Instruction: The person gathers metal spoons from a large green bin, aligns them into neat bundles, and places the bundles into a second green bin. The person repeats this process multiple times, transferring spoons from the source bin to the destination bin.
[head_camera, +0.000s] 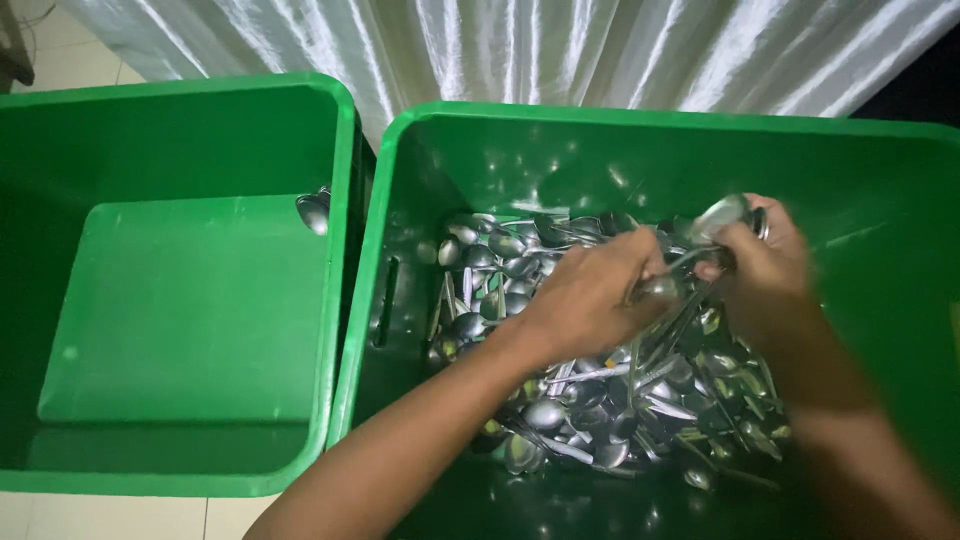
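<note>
Two green plastic bins stand side by side on a tiled floor before a white curtain. The right bin (400, 180) holds a heap of metal spoons (600, 400). Both hands work above the heap: the left hand (590, 295) closes around several spoon handles, and the right hand (760, 265) grips a bunch of spoons (715, 220), bowls upward, seemingly gathered together. The left bin (340, 130) holds a single spoon (314, 210) against its right wall.

we see polished metal spoons (600, 390), shiny and mirror-bright, heaped in a glossy, smooth green plastic bin (640, 125). left of that bin, a second green plastic bin (200, 300) looks smooth but duller. behind the bins hangs satiny white cloth (560, 50) with a soft sheen.
</note>
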